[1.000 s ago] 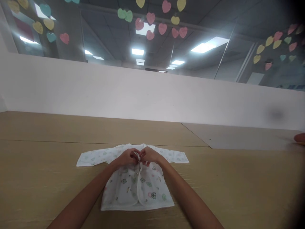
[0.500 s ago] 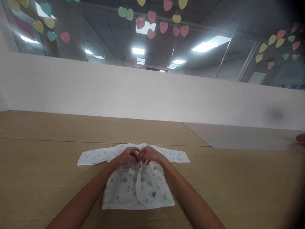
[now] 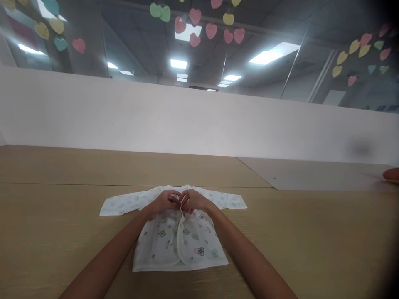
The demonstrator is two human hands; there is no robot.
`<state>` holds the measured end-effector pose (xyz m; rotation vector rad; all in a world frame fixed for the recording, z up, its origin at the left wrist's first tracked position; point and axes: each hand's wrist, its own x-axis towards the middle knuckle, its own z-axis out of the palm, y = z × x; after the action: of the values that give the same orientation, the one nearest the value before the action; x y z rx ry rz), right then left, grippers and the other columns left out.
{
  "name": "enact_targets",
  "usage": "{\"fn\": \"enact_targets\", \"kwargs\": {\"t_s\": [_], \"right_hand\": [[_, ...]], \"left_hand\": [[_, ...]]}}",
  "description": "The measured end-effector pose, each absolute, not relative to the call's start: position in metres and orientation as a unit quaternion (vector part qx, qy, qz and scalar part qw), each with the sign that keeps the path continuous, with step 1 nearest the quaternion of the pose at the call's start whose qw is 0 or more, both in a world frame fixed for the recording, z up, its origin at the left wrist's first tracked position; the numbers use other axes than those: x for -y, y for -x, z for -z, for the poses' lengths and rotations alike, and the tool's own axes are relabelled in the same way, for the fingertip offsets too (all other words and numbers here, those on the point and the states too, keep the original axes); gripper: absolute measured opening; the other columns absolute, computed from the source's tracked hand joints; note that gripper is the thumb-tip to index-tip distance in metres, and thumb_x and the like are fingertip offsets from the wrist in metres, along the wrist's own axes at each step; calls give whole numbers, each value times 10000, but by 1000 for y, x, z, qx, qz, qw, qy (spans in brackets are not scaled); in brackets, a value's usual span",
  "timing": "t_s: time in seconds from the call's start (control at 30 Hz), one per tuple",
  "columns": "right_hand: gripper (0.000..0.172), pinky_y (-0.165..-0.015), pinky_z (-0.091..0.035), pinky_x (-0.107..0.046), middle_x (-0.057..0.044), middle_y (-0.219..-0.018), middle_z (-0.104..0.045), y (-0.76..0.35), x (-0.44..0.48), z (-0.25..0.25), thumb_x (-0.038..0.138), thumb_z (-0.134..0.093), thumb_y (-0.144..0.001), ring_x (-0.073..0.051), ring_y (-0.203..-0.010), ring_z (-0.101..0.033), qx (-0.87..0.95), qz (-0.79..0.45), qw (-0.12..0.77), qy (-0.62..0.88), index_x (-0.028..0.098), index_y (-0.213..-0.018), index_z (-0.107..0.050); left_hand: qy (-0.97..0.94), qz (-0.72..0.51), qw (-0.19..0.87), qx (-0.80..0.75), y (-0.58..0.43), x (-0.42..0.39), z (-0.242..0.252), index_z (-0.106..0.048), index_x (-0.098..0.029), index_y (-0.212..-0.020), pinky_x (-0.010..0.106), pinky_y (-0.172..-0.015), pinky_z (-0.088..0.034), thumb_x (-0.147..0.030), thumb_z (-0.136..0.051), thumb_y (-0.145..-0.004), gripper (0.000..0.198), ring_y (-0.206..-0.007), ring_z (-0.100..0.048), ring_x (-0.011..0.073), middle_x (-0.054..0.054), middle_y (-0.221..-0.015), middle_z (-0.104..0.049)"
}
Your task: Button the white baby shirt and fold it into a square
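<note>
The fingers (image 3: 175, 199) of the left hand (image 3: 165, 201) are bent inward, their tips drawn nearly together on the front edge of a small white shirt (image 3: 202, 243). A small dark gap shows between the curled index finger and the thumb, behind the pinching tips. The fingers of the right hand (image 3: 195, 200) meet them from the other side, likewise closed on the cloth, with the lower ones folded under the palm. The two sets of fingertips touch or almost touch; exactly how the fabric sits between them is too small to tell.

The shirt lies spread on the table (image 3: 311, 236), directly beneath the fingers. Its front edge is lifted up to the fingertips, and from there the white border (image 3: 179, 241) runs down toward the wearer of the camera, curving apart at the hem. Small green, pink and dark prints dot the cloth below the fingers. One sleeve (image 3: 120, 204) stretches out to the left of the fingers, the other (image 3: 233, 201) to the right, both flat. The collar lies just beyond the knuckles. Well to the right of the fingers, a reddish object (image 3: 392, 174) is cut off by the picture's edge.
</note>
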<state>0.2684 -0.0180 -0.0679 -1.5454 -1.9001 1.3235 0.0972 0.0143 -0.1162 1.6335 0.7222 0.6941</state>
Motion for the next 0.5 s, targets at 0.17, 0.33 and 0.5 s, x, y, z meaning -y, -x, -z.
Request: {"fn": "enact_targets", "kwargs": {"t_s": [0.17,0.33,0.5], "right_hand": [[239,-389,-391,-155,28,-576,-598,-270,13,77,70,-578,-548,-72,-426,-499,678,-456,171,550,141,-770,-526],[251,-381,-359,-149,37,-590,-595,-273,11,81,76,-593,-550,-60,-423,-478,683,-458,182,540,144,-783,-531],[273,-379,-336,-147,35,-614,-593,-273,11,82,78,-608,-540,-53,-426,-467,683,-475,199,518,139,-800,-550]], "left_hand": [[-716,-273,565,-305,-95,-16,117,-559,-141,-1082,290,-681,-483,-185,-730,-549,562,-754,-638,194,69,-819,-693],[-722,-292,549,-304,-95,-16,119,-562,-134,-1074,297,-685,-487,-181,-729,-545,557,-767,-644,208,73,-812,-693],[-720,-305,542,-308,-96,-17,122,-559,-132,-1059,297,-682,-486,-190,-715,-565,521,-740,-643,200,65,-775,-690]]}}
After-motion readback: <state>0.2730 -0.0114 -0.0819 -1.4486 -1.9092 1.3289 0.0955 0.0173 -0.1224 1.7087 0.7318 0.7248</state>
